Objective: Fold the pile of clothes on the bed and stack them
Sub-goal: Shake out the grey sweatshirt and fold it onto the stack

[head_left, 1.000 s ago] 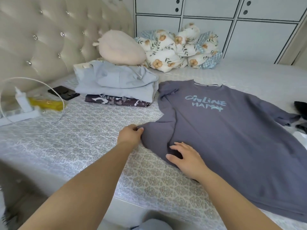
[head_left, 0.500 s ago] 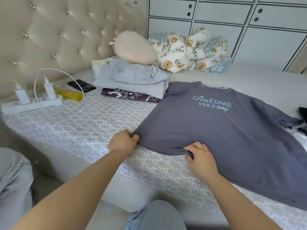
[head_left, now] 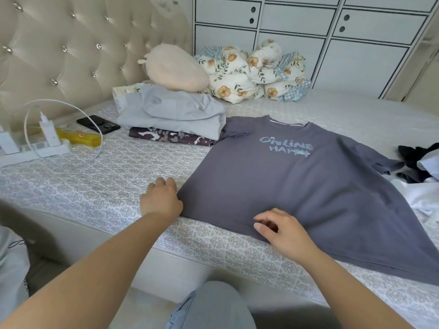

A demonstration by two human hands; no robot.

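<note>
Nearest me, at the front edge of the bed point(head_left: 95, 198) with its grey-and-white patterned cover, both hands work the hem of a slate-grey cotton T-shirt with pale blue lettering point(head_left: 297, 191). The left hand point(head_left: 161, 200) sits at the shirt's lower left corner, fingers curled down at the cloth; it looks to be gripping the edge, though the fingertips are hidden from me. The right hand point(head_left: 282, 231) rests further along the hem, fingers loosely bent, thumb and forefinger close together over the fabric, maybe pinching it, but I cannot be sure.

The shirt itself lies spread flat, front up, its hem along the bed's front edge and its collar pointing toward the far side. No fold has gone into it yet, so I'd judge this one as smoothed out and about to be folded.

Further back, toward the headboard, stands a stack of folded clothes, pale blue-grey pieces over a dark patterned one point(head_left: 175, 119); that part looks done. At the right edge of the bed a jumble of black and white unfolded garments point(head_left: 420, 167) waits. So I'd guess the job is somewhere in the middle: a few pieces stacked, one in hand, several left.
</note>
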